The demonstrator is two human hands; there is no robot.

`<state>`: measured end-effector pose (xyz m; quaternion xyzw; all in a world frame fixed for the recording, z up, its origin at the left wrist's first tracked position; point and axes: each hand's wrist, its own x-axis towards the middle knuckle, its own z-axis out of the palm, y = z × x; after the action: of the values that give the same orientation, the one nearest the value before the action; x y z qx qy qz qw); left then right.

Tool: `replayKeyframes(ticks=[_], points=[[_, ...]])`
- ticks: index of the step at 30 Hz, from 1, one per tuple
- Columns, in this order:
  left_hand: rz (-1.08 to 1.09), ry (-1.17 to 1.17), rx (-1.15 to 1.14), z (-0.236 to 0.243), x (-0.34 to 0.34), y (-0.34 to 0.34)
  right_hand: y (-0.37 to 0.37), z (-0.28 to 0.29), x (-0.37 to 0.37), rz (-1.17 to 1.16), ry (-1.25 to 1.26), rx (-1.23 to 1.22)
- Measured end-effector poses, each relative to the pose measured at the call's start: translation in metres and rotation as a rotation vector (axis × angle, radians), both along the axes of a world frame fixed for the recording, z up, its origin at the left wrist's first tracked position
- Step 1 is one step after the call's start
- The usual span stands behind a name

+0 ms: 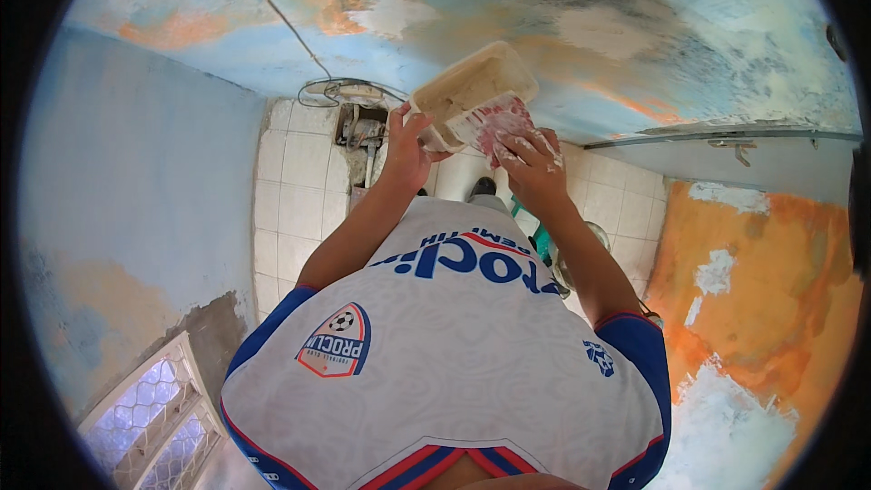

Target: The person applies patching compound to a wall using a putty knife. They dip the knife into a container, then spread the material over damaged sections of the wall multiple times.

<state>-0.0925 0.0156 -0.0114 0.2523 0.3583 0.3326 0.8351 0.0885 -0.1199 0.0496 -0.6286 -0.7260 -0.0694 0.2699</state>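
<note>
A shallow rectangular beige plastic tub (472, 86), its inside smeared with pale paste, is held up in front of the person against the blue, patchy painted wall (635, 27), above the tiled floor. The left hand (406, 143) is closed around the tub's near left end, thumb over the rim. The right hand (531, 159), dusted with white paste, presses a crumpled pink-and-white rag (494, 122) against the tub's lower right side, fingers curled over the cloth. Both bare forearms rise from a white sports jersey with blue sleeves (435, 354). Below the tub lies a white square-tiled floor (299, 191) with a dark drain opening (358, 132) by the wall. A grey cable (272, 9) runs down the wall. To the right stands an orange-painted wall (762, 281); at lower left is a white window grille (154, 417).
</note>
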Motion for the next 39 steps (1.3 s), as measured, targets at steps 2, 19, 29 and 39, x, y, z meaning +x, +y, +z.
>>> replayKeyframes(ticks=[2, 19, 29, 39], points=[[0.018, -0.021, 0.02, 0.001, -0.016, 0.004, -0.007, 0.005, -0.006, 0.059, -0.021, -0.025], [-0.094, -0.188, 0.256, 0.014, -0.094, 0.011, 0.087, 0.063, -0.086, 0.048, -0.342, -0.58], [-0.123, -0.379, 0.069, 0.002, -0.101, 0.003, 0.093, 0.072, -0.087, 0.105, -0.268, -0.847], [-0.348, -0.369, -0.024, -0.013, -0.074, -0.028, 0.029, 0.035, -0.058, -0.048, 0.041, -0.899]])
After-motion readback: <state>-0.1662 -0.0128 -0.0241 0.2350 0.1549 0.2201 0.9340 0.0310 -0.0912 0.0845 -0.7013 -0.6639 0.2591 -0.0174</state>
